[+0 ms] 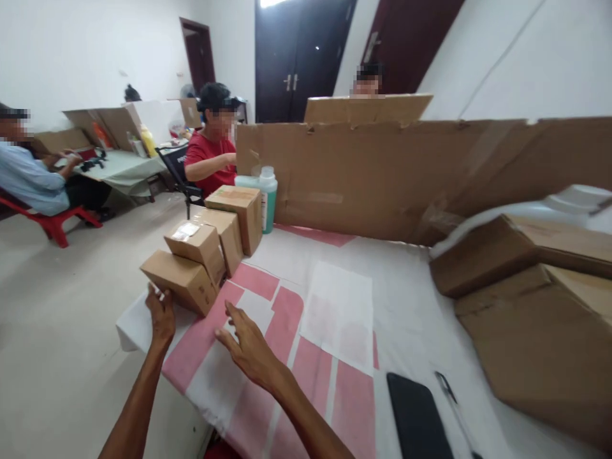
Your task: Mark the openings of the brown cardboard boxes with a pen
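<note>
Now left hand (161, 313) against box (180, 281)

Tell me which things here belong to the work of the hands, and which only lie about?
In hand:
left hand, touching the nearest small carton
right hand, open, just beside it
the other small cartons

Lying about:
green bottle
black flat object
pen
large flat cardboard

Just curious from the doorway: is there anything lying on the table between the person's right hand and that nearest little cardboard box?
No. In the head view, only bare pink-and-white tablecloth separates the right hand from the nearest small cardboard box.
</note>
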Action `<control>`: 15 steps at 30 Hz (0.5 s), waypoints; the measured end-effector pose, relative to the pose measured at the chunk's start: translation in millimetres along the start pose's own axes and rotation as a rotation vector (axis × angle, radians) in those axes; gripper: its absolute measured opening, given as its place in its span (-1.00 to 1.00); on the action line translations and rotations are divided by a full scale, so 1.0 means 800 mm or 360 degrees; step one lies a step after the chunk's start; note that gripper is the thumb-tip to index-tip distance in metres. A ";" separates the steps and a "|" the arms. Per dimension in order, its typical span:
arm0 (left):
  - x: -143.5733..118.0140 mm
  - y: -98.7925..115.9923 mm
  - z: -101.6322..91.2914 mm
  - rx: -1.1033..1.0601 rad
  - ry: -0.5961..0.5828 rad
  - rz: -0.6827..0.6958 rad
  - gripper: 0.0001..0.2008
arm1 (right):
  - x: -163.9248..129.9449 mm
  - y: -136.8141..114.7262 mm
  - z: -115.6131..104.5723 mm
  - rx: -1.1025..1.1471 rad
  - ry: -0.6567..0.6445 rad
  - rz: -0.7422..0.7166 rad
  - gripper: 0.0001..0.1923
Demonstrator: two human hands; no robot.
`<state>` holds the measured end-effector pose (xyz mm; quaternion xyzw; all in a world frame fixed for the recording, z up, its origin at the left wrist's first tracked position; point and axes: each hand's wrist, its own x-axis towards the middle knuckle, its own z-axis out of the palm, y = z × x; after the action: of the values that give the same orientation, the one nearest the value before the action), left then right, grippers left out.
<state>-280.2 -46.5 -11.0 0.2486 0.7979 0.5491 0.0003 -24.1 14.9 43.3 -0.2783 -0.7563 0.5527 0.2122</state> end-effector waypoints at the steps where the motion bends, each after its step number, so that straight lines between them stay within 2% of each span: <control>1: -0.017 -0.001 0.000 0.0006 0.0020 -0.0071 -0.10 | -0.033 0.014 -0.015 0.0058 0.0058 0.0050 -0.41; 3: -0.060 -0.001 -0.001 0.0039 0.0053 -0.0104 -0.03 | -0.108 0.041 -0.048 0.0121 0.0275 0.0172 -0.52; 4: -0.085 0.001 0.001 0.0062 0.0067 -0.0058 -0.04 | -0.148 0.052 -0.067 0.0114 0.0446 0.0249 -0.55; 5: -0.112 0.004 0.004 0.0136 0.0084 0.0126 -0.07 | -0.187 0.062 -0.088 0.0081 0.0653 0.0333 -0.57; 7: -0.169 0.018 0.016 0.0207 -0.0085 0.0514 -0.12 | -0.260 0.079 -0.133 -0.0066 0.1169 0.0516 -0.53; 8: -0.199 0.029 0.026 0.0180 -0.0237 0.0633 -0.16 | -0.294 0.085 -0.159 -0.0185 0.1464 0.0597 -0.52; 10: -0.257 0.061 0.051 0.0021 -0.0629 0.0739 -0.22 | -0.351 0.097 -0.214 -0.0476 0.2139 0.0718 -0.56; 12: -0.307 0.103 0.082 -0.0198 -0.1053 0.0792 -0.28 | -0.393 0.110 -0.272 -0.0648 0.2878 0.0721 -0.57; 13: -0.329 0.127 0.100 -0.0298 -0.1256 0.0824 -0.30 | -0.407 0.118 -0.299 -0.0621 0.3158 0.0682 -0.54; 14: -0.348 0.151 0.119 -0.0389 -0.1444 0.0864 -0.31 | -0.416 0.127 -0.325 -0.0547 0.3293 0.0633 -0.49; 15: -0.365 0.176 0.140 -0.0457 -0.1617 0.0915 -0.31 | -0.420 0.137 -0.349 -0.0474 0.3274 0.0578 -0.44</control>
<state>62.3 -25.9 -12.0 0.6834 0.5164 0.4418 0.2667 425.6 20.3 17.7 -0.7453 -0.2193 -0.0246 0.6292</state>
